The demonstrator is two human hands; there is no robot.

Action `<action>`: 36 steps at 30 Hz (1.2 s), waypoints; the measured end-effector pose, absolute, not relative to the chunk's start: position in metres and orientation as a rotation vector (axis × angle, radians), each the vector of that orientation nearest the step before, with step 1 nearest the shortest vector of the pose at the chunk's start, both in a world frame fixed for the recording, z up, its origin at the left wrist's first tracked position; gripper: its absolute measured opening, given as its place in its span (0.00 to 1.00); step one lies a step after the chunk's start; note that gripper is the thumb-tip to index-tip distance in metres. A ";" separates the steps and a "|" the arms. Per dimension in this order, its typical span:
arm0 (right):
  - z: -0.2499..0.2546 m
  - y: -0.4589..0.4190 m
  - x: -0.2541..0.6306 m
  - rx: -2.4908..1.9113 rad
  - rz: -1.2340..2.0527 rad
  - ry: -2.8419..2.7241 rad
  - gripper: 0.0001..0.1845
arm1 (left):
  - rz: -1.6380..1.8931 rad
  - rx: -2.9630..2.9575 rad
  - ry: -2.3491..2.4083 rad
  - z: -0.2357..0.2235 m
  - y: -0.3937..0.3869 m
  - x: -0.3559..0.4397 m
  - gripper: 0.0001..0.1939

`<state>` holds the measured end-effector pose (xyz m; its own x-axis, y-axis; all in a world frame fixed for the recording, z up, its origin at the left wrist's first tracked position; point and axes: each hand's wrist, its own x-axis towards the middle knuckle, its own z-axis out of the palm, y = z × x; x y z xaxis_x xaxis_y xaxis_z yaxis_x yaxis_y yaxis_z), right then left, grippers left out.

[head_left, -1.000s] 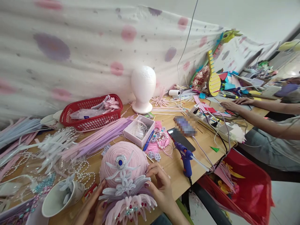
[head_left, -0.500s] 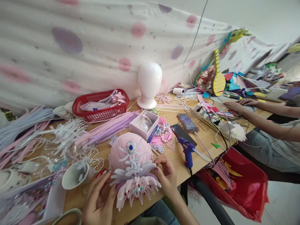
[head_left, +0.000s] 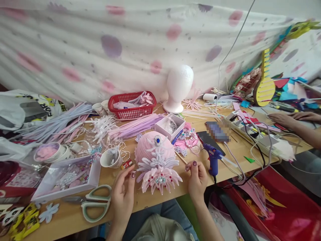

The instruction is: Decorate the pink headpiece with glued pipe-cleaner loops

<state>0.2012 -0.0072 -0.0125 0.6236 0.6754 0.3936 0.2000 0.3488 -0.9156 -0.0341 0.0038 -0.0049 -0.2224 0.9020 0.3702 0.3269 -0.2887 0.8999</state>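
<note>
A pink, dome-shaped headpiece point(head_left: 150, 150) sits at the front of the table. It bears a blue gem, pale lilac looped petals and a fringe of pink petals with red and turquoise beads. My left hand point(head_left: 123, 190) is just left of the petals, fingers bent and apart, holding nothing. To the right, my right hand point(head_left: 198, 180) has loosely curled fingers, the thumb a little away from the forefinger, with nothing visible between them. Scissors with pale handles point(head_left: 96, 204) lie left of my left hand. A blue glue gun point(head_left: 213, 159) stands right of my right hand.
Behind are a white foam head point(head_left: 179, 85), a red basket point(head_left: 134, 113) and pink and purple chenille stems point(head_left: 136, 126). A paper cup point(head_left: 110, 159) and a bead box point(head_left: 92, 179) stand left. Cables cross a power strip point(head_left: 247, 134) at right, near a co-worker's hands point(head_left: 283, 120).
Both hands have come off the headpiece and moved apart to its sides. The view has swung left, bringing the scissors and more of the table's left end into sight.
</note>
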 end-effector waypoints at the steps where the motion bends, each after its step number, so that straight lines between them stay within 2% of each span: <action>1: -0.012 -0.010 0.203 -1.215 0.362 -0.879 0.23 | 1.552 1.507 1.486 -0.002 0.002 -0.035 0.12; 12: 0.002 -0.028 0.214 -1.244 0.458 -0.948 0.38 | 1.338 1.305 1.531 0.012 -0.009 -0.038 0.23; 14: 0.005 -0.025 0.214 -1.273 0.488 -0.988 0.37 | 1.341 1.362 1.516 0.012 -0.004 -0.037 0.22; 17: 0.007 -0.020 0.212 -1.309 0.534 -1.062 0.26 | 1.391 1.493 1.488 0.009 0.002 -0.033 0.18; 19: 0.006 -0.017 0.208 -1.314 0.570 -1.107 0.23 | 1.418 1.557 1.457 0.008 0.004 -0.031 0.17; 25: -0.006 -0.018 0.202 -1.348 0.629 -1.091 0.26 | 1.430 1.449 1.444 0.002 -0.001 -0.036 0.19; 31: -0.021 -0.019 0.208 -1.400 0.588 -1.050 0.25 | 1.383 1.319 1.376 -0.014 -0.005 -0.042 0.24; 36: -0.016 -0.018 0.207 -1.396 0.553 -1.065 0.29 | 1.374 1.262 1.306 -0.020 -0.007 -0.034 0.27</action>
